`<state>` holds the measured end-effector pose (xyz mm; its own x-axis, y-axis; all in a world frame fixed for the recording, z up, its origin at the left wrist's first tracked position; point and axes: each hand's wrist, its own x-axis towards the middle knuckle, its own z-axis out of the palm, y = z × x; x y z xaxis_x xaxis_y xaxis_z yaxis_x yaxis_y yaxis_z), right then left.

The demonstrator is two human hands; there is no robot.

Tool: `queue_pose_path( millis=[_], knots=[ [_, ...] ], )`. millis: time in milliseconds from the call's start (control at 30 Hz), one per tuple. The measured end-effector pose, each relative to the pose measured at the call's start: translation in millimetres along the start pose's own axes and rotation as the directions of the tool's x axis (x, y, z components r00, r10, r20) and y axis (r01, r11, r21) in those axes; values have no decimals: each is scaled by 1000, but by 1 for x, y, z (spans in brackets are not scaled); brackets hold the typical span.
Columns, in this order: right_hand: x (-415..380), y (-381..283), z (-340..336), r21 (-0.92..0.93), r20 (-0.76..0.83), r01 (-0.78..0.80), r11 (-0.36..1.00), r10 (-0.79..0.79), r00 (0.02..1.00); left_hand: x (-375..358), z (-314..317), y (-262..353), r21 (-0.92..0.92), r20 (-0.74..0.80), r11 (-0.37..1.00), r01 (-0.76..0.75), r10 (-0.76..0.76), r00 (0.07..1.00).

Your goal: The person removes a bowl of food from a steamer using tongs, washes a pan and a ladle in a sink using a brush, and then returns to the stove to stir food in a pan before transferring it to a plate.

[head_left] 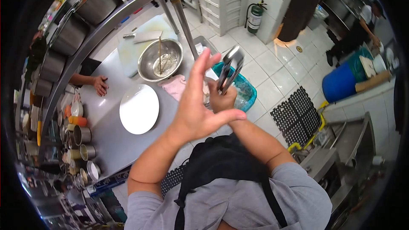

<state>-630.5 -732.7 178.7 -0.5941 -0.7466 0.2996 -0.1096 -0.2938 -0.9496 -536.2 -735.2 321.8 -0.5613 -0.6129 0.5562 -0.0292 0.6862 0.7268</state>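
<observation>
My left hand [194, 102] is raised in front of me, open, with the thumb stretched out to the right and the fingers pointing up. It holds nothing and partly covers my right hand [223, 96]. Closed in a fist, the right hand grips metal tongs [231, 69] that point upward, their top end a little blurred. Behind my hands lie a pink cloth [174, 86] and a teal plastic tub [252, 96] with clear contents I cannot make out. A white plate [139, 109] rests on the steel table [111, 114] to the left.
A steel bowl [145, 67] with a thin stick stands near a cleaver [147, 37] on a cutting board [125, 55]. Another person's hand [100, 85] rests on the table's far side. A steel shelf with pans overhangs the left. Another person [362, 27] stands far right, by a blue barrel [338, 84].
</observation>
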Motion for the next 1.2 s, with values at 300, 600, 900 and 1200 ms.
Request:
queue_pose_path(
  millis=[300,600,900,1200],
  knots=[
    [7,9,-41,170,746,286,943,-313,588,-33,27,-13,-250,-662,965,79,-229,713],
    [68,100,-74,-238,861,680,693,-174,478,-47,10,-15,-225,-726,972,60,-208,656],
    [71,95,-59,-195,890,770,608,-220,399,-48,10,-17,-179,-719,980,89,-192,668],
    [61,108,-61,-204,891,794,573,-228,393,-49,4,-17,-198,-697,977,80,-197,689]
  ],
)
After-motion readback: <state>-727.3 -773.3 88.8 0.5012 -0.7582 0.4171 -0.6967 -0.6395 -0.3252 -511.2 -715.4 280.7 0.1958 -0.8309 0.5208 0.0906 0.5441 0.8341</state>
